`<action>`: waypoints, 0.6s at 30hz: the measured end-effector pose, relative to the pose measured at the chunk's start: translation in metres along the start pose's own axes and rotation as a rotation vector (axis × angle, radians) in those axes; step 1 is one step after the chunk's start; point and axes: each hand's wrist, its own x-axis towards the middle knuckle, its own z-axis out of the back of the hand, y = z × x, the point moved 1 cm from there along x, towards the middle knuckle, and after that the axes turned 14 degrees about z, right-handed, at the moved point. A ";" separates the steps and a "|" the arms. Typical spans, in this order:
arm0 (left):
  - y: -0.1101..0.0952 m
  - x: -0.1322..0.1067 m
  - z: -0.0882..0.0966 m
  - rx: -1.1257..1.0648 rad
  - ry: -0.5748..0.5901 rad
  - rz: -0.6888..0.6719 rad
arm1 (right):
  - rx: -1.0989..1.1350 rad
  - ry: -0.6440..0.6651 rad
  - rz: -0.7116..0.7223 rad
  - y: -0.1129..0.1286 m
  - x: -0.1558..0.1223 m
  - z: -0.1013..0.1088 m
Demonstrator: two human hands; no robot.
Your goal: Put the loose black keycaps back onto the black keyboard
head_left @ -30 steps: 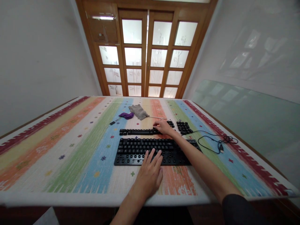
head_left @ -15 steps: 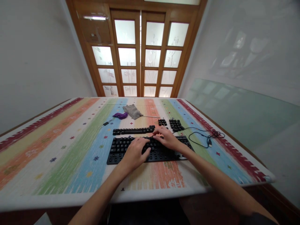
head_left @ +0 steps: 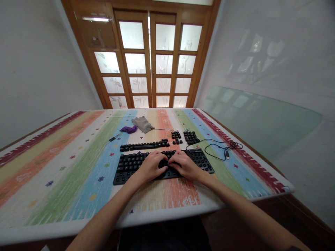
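Head view: a wooden door (head_left: 150,62) with frosted panes fills the upper middle of the frame, and a greenish glass sheet (head_left: 256,118) leans on the wall at right. Below them a desk (head_left: 65,167) under a striped, many-coloured cover spans the whole width. A black keyboard (head_left: 128,165) lies flat at the centre of the frame, its long side running left to right, near the desk's front edge.

Both forearms come in from the bottom edge and meet over the keyboard's middle. The left hand (head_left: 151,167) rests palm down on the keys with its fingers curled downward; the right hand (head_left: 184,165) sits just beside it, also palm down, fingers bent, and the fingertips of the two nearly touch. Whether either hand pinches anything between its fingers cannot be told, as the backs of the hands hide it.

A black cable (head_left: 217,148) loops on the desk right of the keyboard. Just above the keyboard lies a row of keys (head_left: 143,146), with two small clusters of loose keys (head_left: 191,137) to its right. Further up are a grey cloth (head_left: 142,123), a purple cloth (head_left: 128,129) beside it, and a small tool (head_left: 113,138) to the left
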 end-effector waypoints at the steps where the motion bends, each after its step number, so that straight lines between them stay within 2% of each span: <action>1: 0.000 0.000 -0.001 -0.004 0.001 -0.002 | -0.005 -0.005 0.000 0.000 0.000 -0.001; 11: 0.004 0.001 -0.008 -0.115 -0.029 0.004 | -0.016 -0.079 -0.015 0.001 0.000 -0.006; 18: 0.006 -0.002 -0.016 -0.122 -0.028 0.003 | -0.121 -0.052 0.018 0.005 -0.003 -0.008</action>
